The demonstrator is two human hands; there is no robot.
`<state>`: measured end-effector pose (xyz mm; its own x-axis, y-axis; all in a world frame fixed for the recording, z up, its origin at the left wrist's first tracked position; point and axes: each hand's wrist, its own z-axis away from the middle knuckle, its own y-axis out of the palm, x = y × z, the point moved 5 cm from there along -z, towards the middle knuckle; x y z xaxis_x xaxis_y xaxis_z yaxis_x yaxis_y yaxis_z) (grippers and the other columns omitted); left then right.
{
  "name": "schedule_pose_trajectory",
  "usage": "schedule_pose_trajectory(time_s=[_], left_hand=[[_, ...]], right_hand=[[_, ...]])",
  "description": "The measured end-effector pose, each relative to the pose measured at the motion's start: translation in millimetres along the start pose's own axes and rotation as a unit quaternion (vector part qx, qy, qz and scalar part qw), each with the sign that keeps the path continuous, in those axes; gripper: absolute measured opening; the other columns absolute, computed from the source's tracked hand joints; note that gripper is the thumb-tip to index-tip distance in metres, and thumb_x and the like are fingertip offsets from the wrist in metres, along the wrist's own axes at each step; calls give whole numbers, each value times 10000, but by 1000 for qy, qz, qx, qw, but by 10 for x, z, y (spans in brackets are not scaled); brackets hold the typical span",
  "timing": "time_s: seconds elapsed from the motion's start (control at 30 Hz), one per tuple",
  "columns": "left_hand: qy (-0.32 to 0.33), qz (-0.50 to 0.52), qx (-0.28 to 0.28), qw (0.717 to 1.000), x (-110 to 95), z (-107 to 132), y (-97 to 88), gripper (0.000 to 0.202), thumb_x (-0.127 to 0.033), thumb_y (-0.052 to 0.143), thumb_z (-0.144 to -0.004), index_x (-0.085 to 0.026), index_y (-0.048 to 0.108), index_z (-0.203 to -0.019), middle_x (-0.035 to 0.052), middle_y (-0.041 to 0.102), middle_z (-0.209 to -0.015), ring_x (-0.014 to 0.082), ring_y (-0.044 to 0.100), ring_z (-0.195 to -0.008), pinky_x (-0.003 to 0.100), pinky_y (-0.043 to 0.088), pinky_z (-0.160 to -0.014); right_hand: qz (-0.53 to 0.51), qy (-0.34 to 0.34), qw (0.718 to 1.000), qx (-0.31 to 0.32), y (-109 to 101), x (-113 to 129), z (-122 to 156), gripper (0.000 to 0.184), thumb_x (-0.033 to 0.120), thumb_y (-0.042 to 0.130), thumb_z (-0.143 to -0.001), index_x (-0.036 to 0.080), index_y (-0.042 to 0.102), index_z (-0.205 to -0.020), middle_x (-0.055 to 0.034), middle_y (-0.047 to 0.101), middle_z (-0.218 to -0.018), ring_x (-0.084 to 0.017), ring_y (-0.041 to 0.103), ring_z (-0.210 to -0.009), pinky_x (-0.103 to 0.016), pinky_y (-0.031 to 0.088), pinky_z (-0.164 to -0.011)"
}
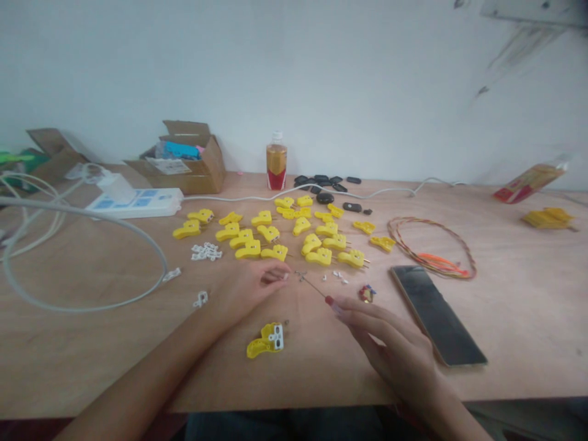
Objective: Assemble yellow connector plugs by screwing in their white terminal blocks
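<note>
Left grip [250, 286]: palm down on the table [92, 343], middle of the near half. The fingertips [280, 277] are drawn together; whether anything sits between them is too small to tell.

Right grip [395, 349]: near the front edge, right of centre. The fingertips pinch the red handle of a thin screwdriver [316, 289], whose shaft slants up and left towards the left fingertips.

Small metal bits [301, 275]: at the screwdriver tip, just beside the left fingertips.

Single yellow plug shell [266, 341]: between the two wrists, near the front edge, with a white insert showing.

Small red and gold piece [366, 294]: just beyond the right fingertips.

Phone [436, 315]: dark screen up, lying slantwise to the right of the right grip.

Lone white clip [200, 299]: left of the left wrist.

Heap of white clips [206, 251]: farther back on the same side.

Yellow plug shells [294, 236]: many, scattered across the table centre.

Coil of orange wire [432, 248]: behind the phone.

Bottle [276, 162] and black pieces [326, 182]: at the back edge, centre.

Power strip [138, 202], cardboard box [193, 165], looped white cable [92, 245]: back left part of the table.
</note>
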<state>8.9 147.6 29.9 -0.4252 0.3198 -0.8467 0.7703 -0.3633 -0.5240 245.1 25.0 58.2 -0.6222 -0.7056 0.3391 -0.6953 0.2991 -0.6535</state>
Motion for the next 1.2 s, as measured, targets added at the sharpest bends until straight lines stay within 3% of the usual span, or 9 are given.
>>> schedule_pose_trajectory(time_s=[0.37,0.6,0.87,1.2], left_hand=[[-47,103,52,992,38,7,106,284,-222,760,-882,-236,764,-1166,36,860,-983,230,833,-902,373,682,-847],[-83,133,61,986,24,9,120,314,-230,808,-859,-216,756,-1168,35,859,-939,230,834,-884,338,666,-822],[-92,156,70,981,25,7,145,331,-202,830,-850,-214,757,-1172,32,863,-933,219,837,-881,298,656,-806],[-80,152,74,982,33,5,131,338,-232,812,-866,-217,749,-1198,42,863,-968,226,835,-895,326,657,-824]], right_hand=[[-122,109,980,-117,-44,-12,145,426,-19,742,-898,258,732,-1221,-28,830,-1213,-199,820,-1062,-336,656,-1035],[-136,113,979,-102,-7,-38,160,455,-30,729,-901,262,723,-1250,-4,817,-1251,-165,797,-1123,-283,616,-1082],[-134,108,980,-101,-10,-15,131,419,-15,728,-908,260,731,-1224,-10,829,-1216,-174,811,-1082,-285,648,-1029],[-105,87,988,-72,-5,13,97,409,1,717,-920,260,722,-1237,-26,837,-1186,-185,820,-1058,-281,670,-976]])
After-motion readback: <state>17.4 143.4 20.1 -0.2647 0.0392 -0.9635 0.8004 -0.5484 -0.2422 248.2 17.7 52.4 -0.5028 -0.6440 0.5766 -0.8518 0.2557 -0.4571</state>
